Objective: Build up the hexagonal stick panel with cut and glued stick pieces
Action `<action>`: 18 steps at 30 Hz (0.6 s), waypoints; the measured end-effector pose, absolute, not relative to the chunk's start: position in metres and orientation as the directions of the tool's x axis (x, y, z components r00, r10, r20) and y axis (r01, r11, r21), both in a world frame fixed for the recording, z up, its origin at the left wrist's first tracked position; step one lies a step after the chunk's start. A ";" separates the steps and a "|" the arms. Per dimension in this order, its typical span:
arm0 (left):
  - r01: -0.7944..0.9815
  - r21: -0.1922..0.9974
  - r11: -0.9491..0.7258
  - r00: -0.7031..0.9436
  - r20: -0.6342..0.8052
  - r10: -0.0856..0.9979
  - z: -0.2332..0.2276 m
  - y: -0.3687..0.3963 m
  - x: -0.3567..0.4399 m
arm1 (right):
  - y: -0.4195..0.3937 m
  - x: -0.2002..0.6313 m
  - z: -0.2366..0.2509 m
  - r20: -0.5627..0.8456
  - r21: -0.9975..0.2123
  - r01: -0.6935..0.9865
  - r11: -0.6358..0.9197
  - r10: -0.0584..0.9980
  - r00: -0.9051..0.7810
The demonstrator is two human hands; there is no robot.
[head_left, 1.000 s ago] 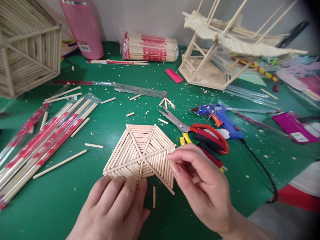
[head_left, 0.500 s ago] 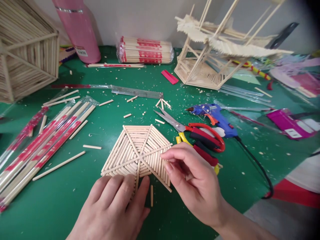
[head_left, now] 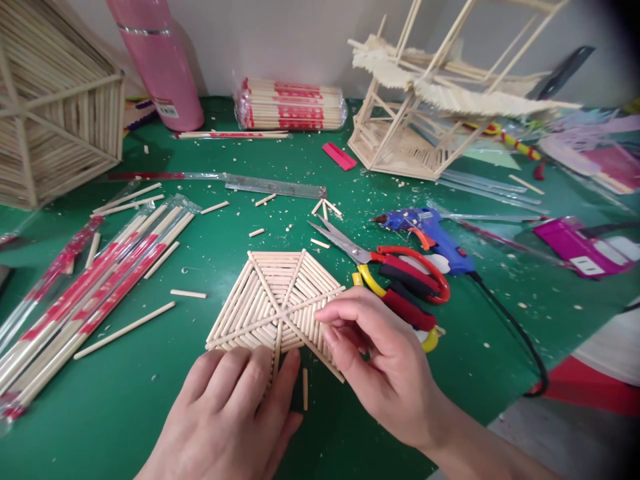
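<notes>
The left hand lies flat, fingers spread, pressing the near edge of a hexagonal stick panel on the green mat. The right hand touches the panel's right edge with curled fingertips; whether they pinch a stick cannot be told. A short stick lies between the hands. Beyond the right hand are scissors and a glue gun. Left of the left hand, plastic sleeves hold chopsticks.
</notes>
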State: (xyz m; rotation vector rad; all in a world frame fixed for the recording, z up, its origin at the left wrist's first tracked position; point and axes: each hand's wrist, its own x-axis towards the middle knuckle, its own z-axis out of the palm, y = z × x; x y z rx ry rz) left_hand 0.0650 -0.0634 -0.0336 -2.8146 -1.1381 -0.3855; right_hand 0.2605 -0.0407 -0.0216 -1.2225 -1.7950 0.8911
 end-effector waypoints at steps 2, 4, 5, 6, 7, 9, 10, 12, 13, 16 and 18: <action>0.694 0.025 -0.719 0.690 0.259 0.676 -0.034 -0.063 0.065 | -0.040 0.260 -0.022 0.219 -0.858 0.409 0.310 0.942 -0.253; 0.691 0.029 -0.723 0.690 0.273 0.670 -0.034 -0.063 0.064 | -0.040 0.261 -0.022 0.225 -0.849 0.413 0.328 0.934 -0.278; 0.687 0.030 -0.726 0.689 0.288 0.665 -0.034 -0.064 0.064 | -0.040 0.261 -0.022 0.228 -0.845 0.412 0.339 0.928 -0.297; 0.684 0.036 -0.728 0.686 0.306 0.660 -0.034 -0.064 0.063 | -0.040 0.262 -0.021 0.230 -0.840 0.410 0.355 0.918 -0.324; 0.678 0.050 -0.733 0.684 0.322 0.655 -0.034 -0.065 0.063 | -0.040 0.263 -0.020 0.229 -0.834 0.406 0.374 0.903 -0.362; 0.672 0.091 -0.735 0.661 0.373 0.651 -0.033 -0.066 0.062 | -0.040 0.265 -0.017 0.206 -0.807 0.412 0.423 0.855 -0.476; 0.666 0.113 -0.737 0.648 0.402 0.647 -0.032 -0.067 0.062 | -0.040 0.266 -0.015 0.179 -0.783 0.428 0.451 0.822 -0.541; 0.661 0.151 -0.735 0.616 0.451 0.646 -0.030 -0.068 0.062 | -0.042 0.267 -0.012 0.106 -0.709 0.489 0.508 0.762 -0.638; 0.661 0.164 -0.732 0.601 0.470 0.647 -0.029 -0.068 0.062 | -0.042 0.268 -0.011 0.074 -0.665 0.523 0.533 0.744 -0.664; 0.665 0.186 -0.723 0.577 0.486 0.656 -0.028 -0.070 0.064 | -0.045 0.266 -0.010 0.032 -0.574 0.592 0.567 0.737 -0.675; 0.675 0.206 -0.709 0.566 0.473 0.676 -0.028 -0.071 0.067 | -0.048 0.265 -0.012 0.033 -0.562 0.612 0.557 0.754 -0.656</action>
